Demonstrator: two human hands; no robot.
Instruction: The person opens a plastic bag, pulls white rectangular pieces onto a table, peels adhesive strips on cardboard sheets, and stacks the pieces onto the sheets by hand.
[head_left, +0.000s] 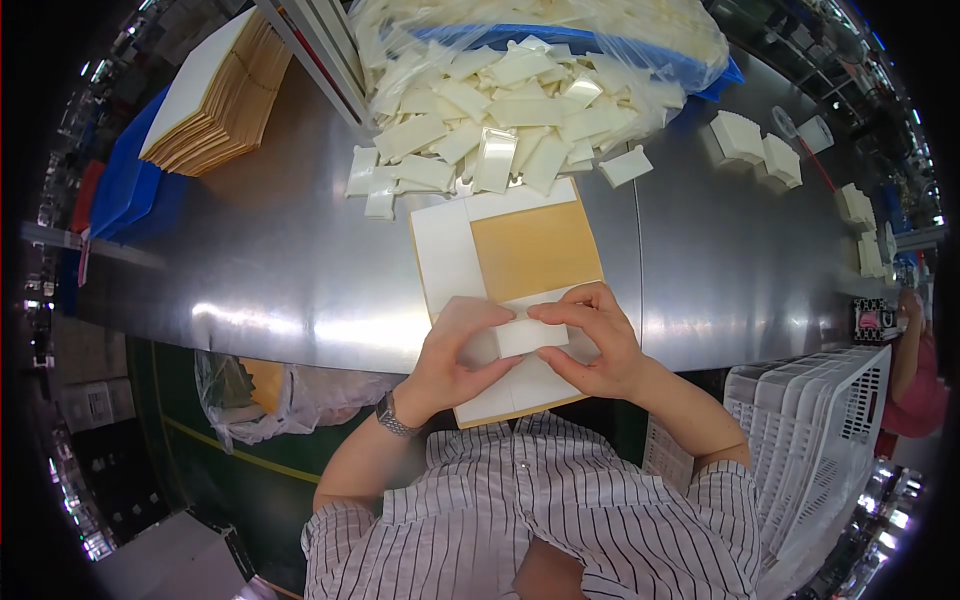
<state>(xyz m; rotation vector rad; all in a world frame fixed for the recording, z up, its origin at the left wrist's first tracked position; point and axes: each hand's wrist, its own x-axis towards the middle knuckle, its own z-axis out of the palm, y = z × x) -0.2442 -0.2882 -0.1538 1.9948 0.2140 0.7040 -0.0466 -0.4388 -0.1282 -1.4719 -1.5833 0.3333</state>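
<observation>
A small white rectangular plastic piece (532,338) is held level in front of me by both hands. My left hand (462,348) pinches its left end between thumb and fingers. At the other end, my right hand (598,343) grips it with thumb and index finger. Beneath the hands lies a flat sheet (445,255) with white areas and a bare tan patch (535,248); its near end reaches past the table edge. Beyond the sheet rises a heap of similar off-white plastic pieces (520,110), some spilling toward me.
A stack of tan-edged sheets (220,95) stands at the back left beside a blue bin (130,190). White blocks of stacked pieces (737,137) sit along the right of the metal table (270,270). White plastic crates (800,440) stand below right. Another person (915,380) is at far right.
</observation>
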